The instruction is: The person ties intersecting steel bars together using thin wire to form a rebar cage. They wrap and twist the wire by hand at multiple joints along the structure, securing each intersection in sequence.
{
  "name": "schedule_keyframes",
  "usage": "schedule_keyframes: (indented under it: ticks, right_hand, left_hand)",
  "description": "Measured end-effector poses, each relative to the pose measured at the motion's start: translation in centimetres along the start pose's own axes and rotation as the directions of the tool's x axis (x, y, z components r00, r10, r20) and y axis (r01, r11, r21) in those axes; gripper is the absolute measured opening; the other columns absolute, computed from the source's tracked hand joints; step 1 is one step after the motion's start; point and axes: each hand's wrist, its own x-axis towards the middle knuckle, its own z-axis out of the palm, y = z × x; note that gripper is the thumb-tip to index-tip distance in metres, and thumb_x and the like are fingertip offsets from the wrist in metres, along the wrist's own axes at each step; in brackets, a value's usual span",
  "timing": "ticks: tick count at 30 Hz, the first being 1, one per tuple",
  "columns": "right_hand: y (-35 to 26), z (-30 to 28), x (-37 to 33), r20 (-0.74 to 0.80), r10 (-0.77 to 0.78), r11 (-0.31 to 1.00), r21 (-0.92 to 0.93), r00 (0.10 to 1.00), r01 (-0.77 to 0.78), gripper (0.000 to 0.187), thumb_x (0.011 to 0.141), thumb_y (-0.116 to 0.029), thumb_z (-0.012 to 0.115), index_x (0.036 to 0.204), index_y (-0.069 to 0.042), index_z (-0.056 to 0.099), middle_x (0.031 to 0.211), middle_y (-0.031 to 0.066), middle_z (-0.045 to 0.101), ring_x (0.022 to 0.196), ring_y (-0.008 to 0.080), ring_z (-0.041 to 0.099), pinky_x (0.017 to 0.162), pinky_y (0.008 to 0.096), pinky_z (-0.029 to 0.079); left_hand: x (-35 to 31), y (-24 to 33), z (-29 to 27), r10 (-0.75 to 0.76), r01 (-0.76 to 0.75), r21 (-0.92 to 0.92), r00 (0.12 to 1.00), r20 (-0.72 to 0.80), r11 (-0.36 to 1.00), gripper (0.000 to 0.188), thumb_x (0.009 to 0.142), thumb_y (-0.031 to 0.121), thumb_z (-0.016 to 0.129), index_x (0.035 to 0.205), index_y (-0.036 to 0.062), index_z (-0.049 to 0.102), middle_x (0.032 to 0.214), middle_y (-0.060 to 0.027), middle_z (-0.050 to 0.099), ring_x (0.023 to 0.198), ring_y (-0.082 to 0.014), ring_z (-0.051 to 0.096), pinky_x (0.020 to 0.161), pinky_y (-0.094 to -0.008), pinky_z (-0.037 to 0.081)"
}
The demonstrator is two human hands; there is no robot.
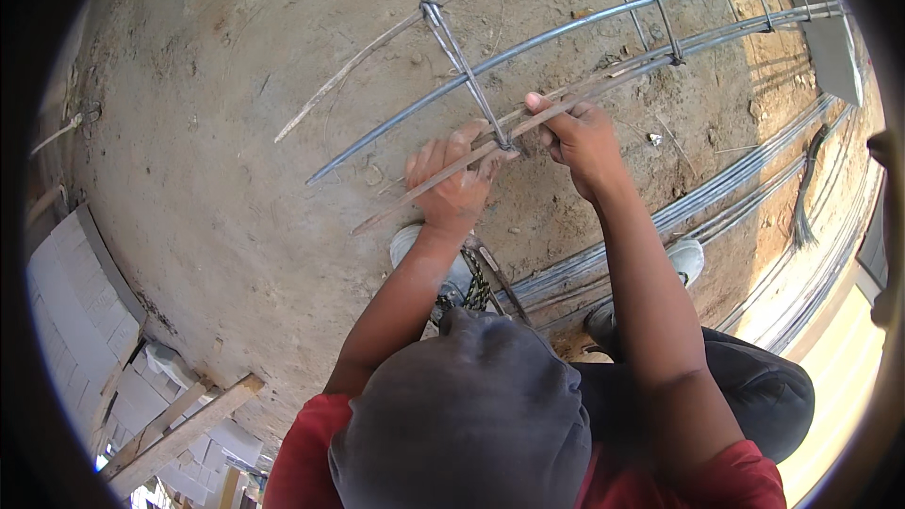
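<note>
A long rebar cage runs from the middle to the upper right, its blue-grey upper bar (405,122) above a rusty brown lower bar (386,214). Near its left end, a bent wire stirrup (461,64) crosses the bars. My left hand (450,187) is closed round the lower bar, its thumb by the stirrup's bottom corner. Just right of that corner, my right hand (583,144) grips the same bar, thumb on top and fingers curled below. Whether either hand also holds tie wire is hidden.
Bundled loose rebars (698,191) lie at my right, with a dark bunch of tie wire (806,190) across them. A metal hand tool (498,275) rests by my left shoe (415,247). Wooden planks (193,424) and grey blocks (80,287) stand at the lower left.
</note>
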Motion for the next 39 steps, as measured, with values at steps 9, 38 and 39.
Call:
schedule_keyframes:
  ticks: [9,38,39]
  right_hand:
    - [0.6,-0.3,-0.1,0.035,-0.109,0.985,-0.128,0.993,0.112,0.031,0.083,-0.03,0.071,0.08,0.0,0.068,0.067,0.0077,0.06,0.06,0.0136,0.054,0.057,0.0267,0.041]
    - [2.5,-0.8,-0.8,0.226,-0.384,0.922,0.145,0.895,0.359,0.03,0.084,-0.019,0.07,0.105,0.001,0.068,0.069,0.006,0.067,0.062,0.0106,0.062,0.063,0.0266,0.048]
    - [2.6,-1.0,-0.7,0.22,-0.376,0.926,0.13,0.9,0.355,0.03,0.084,-0.019,0.07,0.106,0.001,0.068,0.069,0.006,0.067,0.061,0.0107,0.062,0.062,0.0264,0.048]
  left_hand:
    - [-1.0,0.2,0.8,-0.053,0.052,0.063,0.999,0.008,0.997,0.052,0.065,0.051,0.083,0.095,0.0096,0.07,0.074,0.0016,0.065,0.058,-0.0184,0.059,0.057,-0.0338,0.045]
    - [-0.8,-0.1,0.5,-0.145,0.151,-0.188,0.988,0.047,0.97,0.041,0.074,0.019,0.083,0.108,0.002,0.069,0.097,-0.0062,0.071,0.073,-0.0142,0.059,0.068,-0.0276,0.05]
    - [-0.8,-0.1,0.5,-0.135,0.142,-0.168,0.99,0.049,0.976,0.041,0.074,0.02,0.083,0.108,0.0019,0.068,0.097,-0.0061,0.071,0.073,-0.0143,0.059,0.068,-0.0278,0.05]
